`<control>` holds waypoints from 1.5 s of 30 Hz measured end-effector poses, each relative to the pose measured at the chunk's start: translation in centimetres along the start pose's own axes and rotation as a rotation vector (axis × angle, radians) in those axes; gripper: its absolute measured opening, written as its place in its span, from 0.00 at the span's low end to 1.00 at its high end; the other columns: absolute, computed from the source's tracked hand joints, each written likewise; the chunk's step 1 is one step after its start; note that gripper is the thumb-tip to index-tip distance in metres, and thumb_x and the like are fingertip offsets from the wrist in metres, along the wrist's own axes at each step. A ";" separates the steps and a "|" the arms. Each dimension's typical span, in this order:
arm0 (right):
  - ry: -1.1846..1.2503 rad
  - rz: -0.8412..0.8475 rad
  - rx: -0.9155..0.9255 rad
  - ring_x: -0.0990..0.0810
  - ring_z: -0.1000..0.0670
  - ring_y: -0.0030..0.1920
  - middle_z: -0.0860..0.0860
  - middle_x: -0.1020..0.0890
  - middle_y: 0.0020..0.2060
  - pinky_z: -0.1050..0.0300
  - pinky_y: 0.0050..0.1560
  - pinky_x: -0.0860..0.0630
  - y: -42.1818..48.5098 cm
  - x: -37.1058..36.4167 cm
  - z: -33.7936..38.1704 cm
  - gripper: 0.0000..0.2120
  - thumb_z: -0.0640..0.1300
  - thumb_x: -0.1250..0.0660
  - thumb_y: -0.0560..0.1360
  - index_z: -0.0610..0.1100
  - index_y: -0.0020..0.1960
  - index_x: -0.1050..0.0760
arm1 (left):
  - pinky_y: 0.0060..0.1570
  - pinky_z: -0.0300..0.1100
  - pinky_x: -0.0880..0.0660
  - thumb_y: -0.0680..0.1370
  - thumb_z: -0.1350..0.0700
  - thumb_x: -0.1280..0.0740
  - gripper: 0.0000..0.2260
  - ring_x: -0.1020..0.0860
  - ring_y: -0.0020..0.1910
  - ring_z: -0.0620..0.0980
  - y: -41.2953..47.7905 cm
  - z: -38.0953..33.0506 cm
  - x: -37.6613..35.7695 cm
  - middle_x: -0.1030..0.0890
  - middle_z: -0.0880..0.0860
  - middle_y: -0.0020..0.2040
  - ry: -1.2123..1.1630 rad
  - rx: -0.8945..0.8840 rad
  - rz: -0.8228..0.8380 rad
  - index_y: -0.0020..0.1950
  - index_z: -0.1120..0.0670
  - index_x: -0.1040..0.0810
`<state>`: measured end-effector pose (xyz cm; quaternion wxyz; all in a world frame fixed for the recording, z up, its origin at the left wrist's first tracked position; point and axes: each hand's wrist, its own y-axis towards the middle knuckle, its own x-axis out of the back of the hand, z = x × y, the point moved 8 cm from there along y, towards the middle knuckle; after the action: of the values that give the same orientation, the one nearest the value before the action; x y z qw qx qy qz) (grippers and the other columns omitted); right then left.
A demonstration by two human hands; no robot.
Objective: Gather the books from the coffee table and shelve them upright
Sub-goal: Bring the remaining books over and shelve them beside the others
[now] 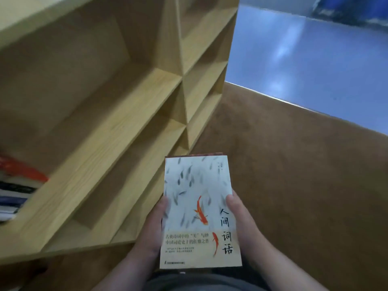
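Head view: left hand (150, 234) and right hand (241, 223) clamp the fish-cover book (197, 206) at lower centre of the frame. One hand is on each long edge, thumbs curled onto the cover, other fingers hidden beneath. Wooden bookshelf (100, 131) fills the upper left. Shelved books (14, 192) sit in its left-edge compartment, blurred.

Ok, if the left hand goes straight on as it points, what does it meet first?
Likely the wooden bookshelf: the left hand, gripping the book, points at its lower compartments. Depth is unclear; the gap between looks free.
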<state>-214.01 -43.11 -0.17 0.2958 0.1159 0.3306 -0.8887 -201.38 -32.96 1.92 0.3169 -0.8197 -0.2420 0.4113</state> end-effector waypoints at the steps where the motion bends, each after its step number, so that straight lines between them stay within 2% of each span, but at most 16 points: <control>1: -0.019 0.036 -0.021 0.20 0.31 0.62 0.36 0.20 0.64 0.25 0.64 0.28 1.1 0.2 1.0 0.27 0.57 0.34 0.76 0.48 0.73 0.30 | 0.37 0.52 0.17 0.77 0.44 0.39 0.23 0.14 0.49 0.64 0.7 -0.2 -0.8 0.15 0.64 0.55 -0.048 -0.040 -0.026 0.64 0.57 0.21; 4: -0.073 0.119 -0.074 0.19 0.32 0.61 0.37 0.19 0.64 0.29 0.62 0.25 4.1 1.0 3.5 0.27 0.55 0.36 0.77 0.49 0.74 0.31 | 0.36 0.53 0.17 0.75 0.45 0.39 0.23 0.14 0.47 0.64 2.0 -1.2 -2.7 0.15 0.64 0.54 -0.160 -0.129 -0.063 0.64 0.57 0.22; 8: -0.197 0.236 -0.156 0.16 0.36 0.57 0.40 0.16 0.60 0.42 0.49 0.16 7.0 -0.2 5.9 0.31 0.56 0.33 0.72 0.53 0.74 0.31 | 0.40 0.58 0.17 0.74 0.44 0.37 0.25 0.16 0.50 0.68 2.7 -2.1 -3.0 0.16 0.67 0.57 -0.254 -0.172 -0.151 0.66 0.56 0.24; 11: -0.248 0.349 -0.199 0.15 0.35 0.55 0.39 0.16 0.60 0.44 0.47 0.15 8.8 -2.1 6.9 0.31 0.53 0.31 0.73 0.51 0.74 0.33 | 0.39 0.57 0.17 0.72 0.46 0.35 0.25 0.15 0.48 0.68 2.3 -3.2 -1.5 0.16 0.68 0.55 -0.259 -0.214 -0.248 0.64 0.59 0.22; 14: -0.343 0.481 -0.272 0.15 0.32 0.55 0.37 0.16 0.59 0.38 0.51 0.16 11.0 -4.5 7.3 0.52 0.57 0.17 0.60 0.51 0.77 0.40 | 0.50 0.58 0.21 0.68 0.48 0.31 0.25 0.15 0.46 0.67 1.8 -4.4 1.0 0.16 0.68 0.54 -0.269 -0.212 -0.350 0.62 0.60 0.20; 16: -0.367 0.577 -0.324 0.16 0.31 0.55 0.36 0.17 0.59 0.38 0.50 0.16 12.5 -6.9 7.4 0.57 0.54 0.14 0.54 0.51 0.76 0.41 | 0.51 0.57 0.22 0.68 0.52 0.30 0.23 0.14 0.42 0.66 1.5 -5.8 2.6 0.16 0.68 0.52 -0.301 -0.226 -0.376 0.60 0.60 0.19; 19: -0.404 0.642 -0.334 0.17 0.29 0.55 0.35 0.18 0.60 0.39 0.49 0.16 14.8 -10.7 7.6 0.48 0.47 0.19 0.58 0.48 0.75 0.36 | 0.47 0.57 0.21 0.68 0.54 0.31 0.22 0.14 0.42 0.64 1.4 -9.0 4.1 0.15 0.66 0.52 -0.322 -0.288 -0.373 0.61 0.58 0.20; 22: -0.451 0.660 -0.298 0.17 0.30 0.56 0.37 0.18 0.61 0.33 0.54 0.19 17.4 -14.2 8.1 0.47 0.47 0.20 0.59 0.49 0.74 0.35 | 0.39 0.53 0.17 0.72 0.57 0.33 0.22 0.14 0.49 0.62 1.2 -13.4 6.2 0.15 0.62 0.56 -0.278 -0.528 -0.429 0.67 0.55 0.23; 25: -0.499 0.653 -0.255 0.15 0.33 0.56 0.39 0.16 0.59 0.35 0.52 0.18 20.3 -17.6 9.0 0.42 0.44 0.21 0.61 0.48 0.72 0.32 | 0.40 0.52 0.17 0.75 0.60 0.29 0.23 0.15 0.54 0.62 0.9 -16.8 8.2 0.17 0.62 0.61 -0.246 -0.669 -0.490 0.70 0.54 0.26; 31: -0.658 0.840 -0.218 0.16 0.34 0.58 0.38 0.18 0.61 0.30 0.60 0.23 24.9 -24.6 11.1 0.48 0.50 0.16 0.59 0.51 0.74 0.33 | 0.45 0.57 0.18 0.71 0.54 0.31 0.23 0.16 0.53 0.65 0.8 -21.9 10.3 0.15 0.62 0.58 -0.244 -0.702 -0.529 0.66 0.53 0.22; 35: -0.705 0.920 -0.175 0.15 0.35 0.57 0.41 0.16 0.59 0.32 0.59 0.21 27.3 -28.4 11.9 0.38 0.44 0.22 0.65 0.54 0.72 0.32 | 0.37 0.54 0.18 0.71 0.59 0.27 0.19 0.14 0.43 0.62 1.8 -24.6 11.6 0.13 0.61 0.49 -0.326 -0.752 -0.604 0.62 0.58 0.22; 37: -0.721 0.928 -0.139 0.15 0.36 0.55 0.42 0.15 0.58 0.35 0.56 0.20 28.6 -29.8 12.2 0.31 0.39 0.26 0.69 0.54 0.69 0.29 | 0.37 0.54 0.18 0.74 0.54 0.29 0.16 0.14 0.43 0.61 2.6 -25.3 12.3 0.13 0.60 0.47 -0.386 -0.769 -0.681 0.59 0.59 0.22; 39: -0.743 0.940 -0.092 0.14 0.38 0.52 0.42 0.15 0.56 0.39 0.51 0.18 29.8 -30.9 12.3 0.24 0.35 0.29 0.74 0.51 0.66 0.27 | 0.43 0.61 0.18 0.69 0.48 0.27 0.25 0.15 0.49 0.65 3.2 -26.0 13.1 0.14 0.62 0.52 -0.428 -0.782 -0.725 0.62 0.58 0.23; 41: -0.735 0.952 -0.046 0.13 0.40 0.51 0.40 0.16 0.58 0.42 0.47 0.17 30.9 -31.5 12.2 0.25 0.42 0.25 0.70 0.46 0.65 0.28 | 0.47 0.65 0.20 0.68 0.47 0.25 0.23 0.16 0.49 0.66 3.6 -26.8 13.9 0.16 0.63 0.54 -0.463 -0.802 -0.756 0.60 0.53 0.23; 43: -0.706 0.988 -0.007 0.13 0.42 0.53 0.42 0.17 0.60 0.41 0.48 0.16 31.4 -32.2 12.0 0.37 0.54 0.19 0.62 0.50 0.67 0.29 | 0.47 0.65 0.20 0.71 0.50 0.24 0.18 0.16 0.46 0.65 3.9 -27.8 14.7 0.16 0.63 0.52 -0.477 -0.809 -0.785 0.58 0.53 0.23; 45: -0.661 1.006 0.034 0.13 0.44 0.53 0.47 0.16 0.59 0.45 0.46 0.15 32.0 -33.0 11.8 0.36 0.53 0.22 0.64 0.56 0.69 0.31 | 0.46 0.62 0.19 0.67 0.48 0.20 0.23 0.15 0.45 0.66 4.5 -29.4 15.0 0.16 0.66 0.52 -0.434 -0.789 -0.751 0.56 0.57 0.20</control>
<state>-168.48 -55.40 5.38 0.7653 -0.0195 0.1116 -0.6337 -168.28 -35.57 4.37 0.0548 -0.6309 -0.7099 0.3081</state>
